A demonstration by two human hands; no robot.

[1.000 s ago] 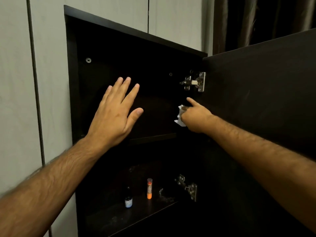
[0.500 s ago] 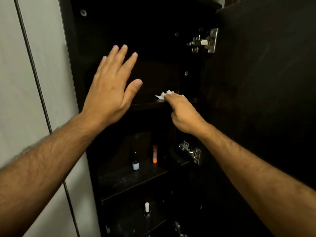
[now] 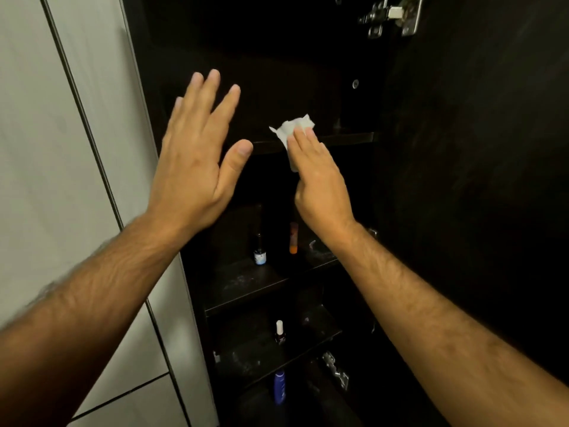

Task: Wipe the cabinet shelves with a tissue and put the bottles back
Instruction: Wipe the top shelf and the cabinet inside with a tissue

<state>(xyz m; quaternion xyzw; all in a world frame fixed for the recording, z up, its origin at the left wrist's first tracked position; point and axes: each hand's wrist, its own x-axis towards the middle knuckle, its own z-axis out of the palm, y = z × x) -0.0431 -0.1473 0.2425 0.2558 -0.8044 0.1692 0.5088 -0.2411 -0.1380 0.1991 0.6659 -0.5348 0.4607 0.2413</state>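
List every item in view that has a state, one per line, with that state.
cabinet door: swung open
tissue: crumpled, pressed on the top shelf edge
right hand: fingers straight, pressing the tissue
left hand: open, fingers spread, holding nothing
top shelf: no bottles visible
dark dropper bottle: upright, capped
orange tube: upright
white-capped bottle: upright, capped
blue bottle: upright, lowest level

right hand (image 3: 320, 183): flat fingers press crumpled white tissue (image 3: 291, 131) on dark upper cabinet shelf (image 3: 345, 138) front edge | left hand (image 3: 197, 155): spread, raised, holds nothing | small bottles below
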